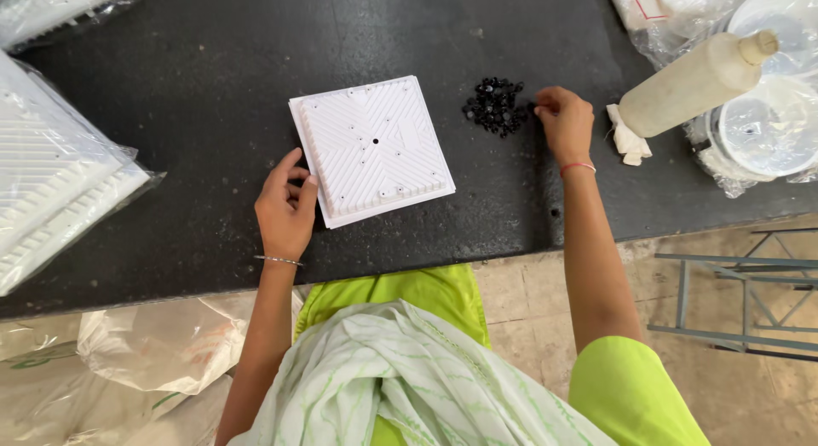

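Left hand: the left hand (285,209) rests at the lower left edge of the white panel (372,148), fingers loosely curled, thumb touching the rim, steadying rather than gripping.
Right hand: the right hand (564,122) reaches to the edge of the pile of small black parts (495,106), fingertips drawn together as if pinching one; whether one is actually held I cannot tell.
Doing it well: judging from this, keep the panel pinned flat and pick one piece at a time from the pile's edge so it does not scatter.
Panel: square, rigid white plastic, ribbed in diagonal lines, centre hole, small holes around it; lies mid-table.
Black parts: tiny, glossy, heaped just right of the panel.
Table: dark, rough, speckled table (204,97).
Nearby: cream plastic bottle (694,81) lying tilted; bagged white panels (51,182) at left.
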A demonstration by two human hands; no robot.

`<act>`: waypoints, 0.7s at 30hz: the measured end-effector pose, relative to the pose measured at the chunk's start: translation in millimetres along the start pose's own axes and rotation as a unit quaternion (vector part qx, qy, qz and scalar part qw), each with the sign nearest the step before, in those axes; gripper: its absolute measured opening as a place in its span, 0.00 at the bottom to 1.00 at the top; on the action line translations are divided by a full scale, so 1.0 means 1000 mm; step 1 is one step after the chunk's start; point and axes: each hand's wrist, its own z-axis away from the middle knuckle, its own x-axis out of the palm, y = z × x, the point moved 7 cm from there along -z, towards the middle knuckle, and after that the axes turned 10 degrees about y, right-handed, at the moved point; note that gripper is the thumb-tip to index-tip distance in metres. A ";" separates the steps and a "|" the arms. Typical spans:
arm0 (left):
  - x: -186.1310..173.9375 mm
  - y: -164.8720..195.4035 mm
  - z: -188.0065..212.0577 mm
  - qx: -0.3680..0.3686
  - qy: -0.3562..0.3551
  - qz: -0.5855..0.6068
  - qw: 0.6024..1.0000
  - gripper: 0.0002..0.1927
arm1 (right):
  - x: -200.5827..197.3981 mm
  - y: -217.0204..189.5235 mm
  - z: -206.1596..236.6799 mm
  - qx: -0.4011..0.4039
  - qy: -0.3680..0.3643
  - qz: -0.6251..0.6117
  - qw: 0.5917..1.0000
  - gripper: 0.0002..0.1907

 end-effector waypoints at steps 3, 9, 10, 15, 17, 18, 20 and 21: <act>-0.017 -0.014 0.003 -0.001 0.013 0.043 0.999 0.22 | 0.010 -0.014 0.012 -0.010 0.004 0.014 1.000 0.11; -0.046 -0.046 0.007 -0.059 0.019 0.073 0.995 0.21 | 0.039 -0.039 0.027 -0.039 -0.032 0.065 0.997 0.10; -0.053 -0.054 0.004 -0.050 0.021 0.066 0.996 0.21 | 0.050 -0.046 0.029 -0.048 -0.041 0.071 0.995 0.10; -0.067 -0.072 -0.023 0.005 0.050 0.029 0.998 0.20 | 0.081 -0.088 0.016 -0.112 -0.055 0.152 0.980 0.08; -0.069 -0.079 -0.033 -0.011 0.056 0.023 0.998 0.20 | 0.089 -0.128 0.011 -0.102 -0.035 0.052 0.993 0.09; -0.067 -0.076 -0.040 -0.018 0.057 0.025 0.998 0.20 | 0.085 -0.148 0.002 -0.097 -0.024 0.006 0.995 0.09; -0.087 -0.084 -0.050 -0.022 0.053 0.027 0.998 0.20 | 0.110 -0.213 0.015 -0.085 -0.052 -0.052 0.994 0.09; -0.096 -0.089 -0.054 -0.022 0.048 0.028 0.998 0.20 | 0.126 -0.249 0.030 -0.103 -0.090 -0.074 0.988 0.09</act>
